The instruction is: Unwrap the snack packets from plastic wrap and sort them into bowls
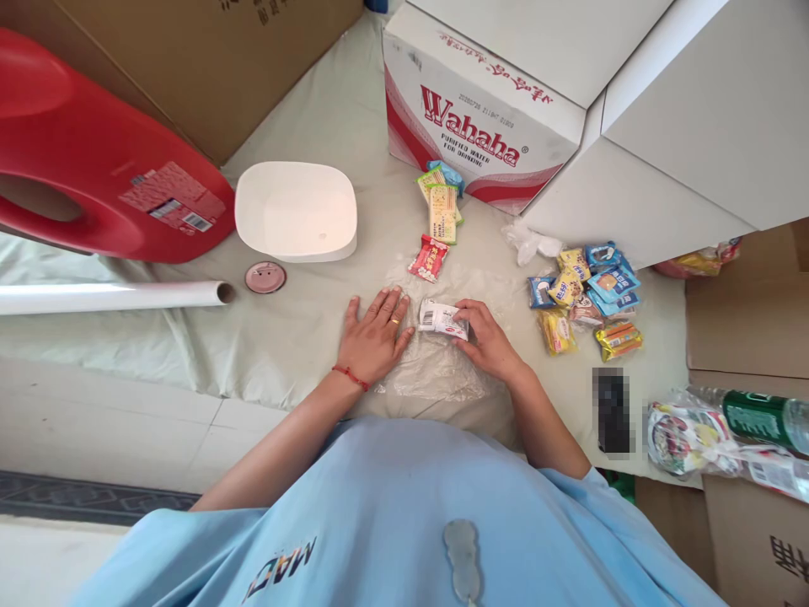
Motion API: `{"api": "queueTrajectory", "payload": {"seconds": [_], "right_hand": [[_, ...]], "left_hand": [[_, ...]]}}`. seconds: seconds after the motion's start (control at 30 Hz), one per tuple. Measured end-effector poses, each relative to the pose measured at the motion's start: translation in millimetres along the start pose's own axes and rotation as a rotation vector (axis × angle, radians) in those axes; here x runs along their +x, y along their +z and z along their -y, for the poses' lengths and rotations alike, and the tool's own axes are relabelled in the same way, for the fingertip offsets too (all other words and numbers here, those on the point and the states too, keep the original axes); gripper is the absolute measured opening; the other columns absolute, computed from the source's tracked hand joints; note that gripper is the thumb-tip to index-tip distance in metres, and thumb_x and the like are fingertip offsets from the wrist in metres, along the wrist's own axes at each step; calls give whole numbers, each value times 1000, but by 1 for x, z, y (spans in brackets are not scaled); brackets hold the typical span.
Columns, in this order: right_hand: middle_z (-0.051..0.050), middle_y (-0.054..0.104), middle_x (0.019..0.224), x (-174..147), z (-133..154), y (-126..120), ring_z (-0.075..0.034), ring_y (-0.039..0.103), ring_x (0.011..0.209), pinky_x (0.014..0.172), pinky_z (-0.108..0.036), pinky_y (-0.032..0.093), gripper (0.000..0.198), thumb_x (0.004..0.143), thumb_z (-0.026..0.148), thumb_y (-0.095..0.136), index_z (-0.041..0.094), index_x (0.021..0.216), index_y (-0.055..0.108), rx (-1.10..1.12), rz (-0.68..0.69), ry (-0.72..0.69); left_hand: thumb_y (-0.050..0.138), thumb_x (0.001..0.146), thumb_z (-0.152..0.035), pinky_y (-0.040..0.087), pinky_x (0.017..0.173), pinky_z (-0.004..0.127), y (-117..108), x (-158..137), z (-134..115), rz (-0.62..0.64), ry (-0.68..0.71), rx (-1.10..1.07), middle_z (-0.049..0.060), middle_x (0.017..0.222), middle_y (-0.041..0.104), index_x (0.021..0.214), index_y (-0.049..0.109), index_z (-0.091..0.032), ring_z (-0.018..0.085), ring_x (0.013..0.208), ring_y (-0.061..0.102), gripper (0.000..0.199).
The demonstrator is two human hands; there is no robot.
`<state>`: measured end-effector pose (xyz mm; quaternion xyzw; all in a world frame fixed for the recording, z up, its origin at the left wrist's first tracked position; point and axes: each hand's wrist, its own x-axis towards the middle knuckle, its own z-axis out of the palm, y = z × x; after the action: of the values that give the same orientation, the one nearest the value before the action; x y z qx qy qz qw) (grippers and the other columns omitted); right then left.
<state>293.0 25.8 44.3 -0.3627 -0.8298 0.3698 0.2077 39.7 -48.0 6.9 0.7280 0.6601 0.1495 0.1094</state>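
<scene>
My left hand [374, 335] lies flat on the pale cloth, fingers spread, with nothing in it. Between thumb and fingers, my right hand [486, 340] grips the end of a small white snack packet [436, 319] with a barcode on it. Under and around both hands spreads a crinkled clear plastic sheet [436, 371]. Just beyond them is a red snack packet [429, 259], and behind it yellow-green cracker packets [443, 212] and a blue wrapper [447, 175].
At the left stand a white tub [296, 211], a red jug [114, 160], a pink round lid [265, 277] and a white tube [114, 296]. Mixed snack packets [575, 287] lie right, near a pixelated dark object [612, 410]. A Wahaha box [474, 126] stands behind.
</scene>
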Motion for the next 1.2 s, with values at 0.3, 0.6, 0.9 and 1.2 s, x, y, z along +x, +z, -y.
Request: {"api": "queueTrajectory", "payload": {"seconds": [0.3,0.6,0.9,1.2], "right_hand": [[-16,57,144,4,-3,12,-32,46,143,121,-58,40,46,98,38,66,24,140,56,-188,12,-68],[-17,55,146,-3,0,18,-33,49,139,118,-59,42,47,99,41,64,25,142,55,-227,-32,-20],[-11,67,104,-73,22,11,-26,61,98,86,-45,56,21,98,35,66,24,116,65,-173,-57,-140],[-13,67,123,-98,14,27,-29,57,117,96,-51,57,12,100,23,60,23,110,67,-215,84,-42]], "left_hand": [[35,107,-44,7,128,68,-3,0,-1,-11,-1,-39,13,168,38,163,38,-24,32,156,37,59],[34,108,-43,9,128,66,-3,-1,2,8,-5,-55,14,169,37,162,39,-24,32,157,37,58],[54,98,-23,29,127,56,-4,-26,18,-240,120,-134,10,159,54,139,63,-30,28,158,34,43],[48,94,-18,30,126,57,-23,-33,44,20,258,-242,5,128,77,116,74,-29,25,139,58,36]]}}
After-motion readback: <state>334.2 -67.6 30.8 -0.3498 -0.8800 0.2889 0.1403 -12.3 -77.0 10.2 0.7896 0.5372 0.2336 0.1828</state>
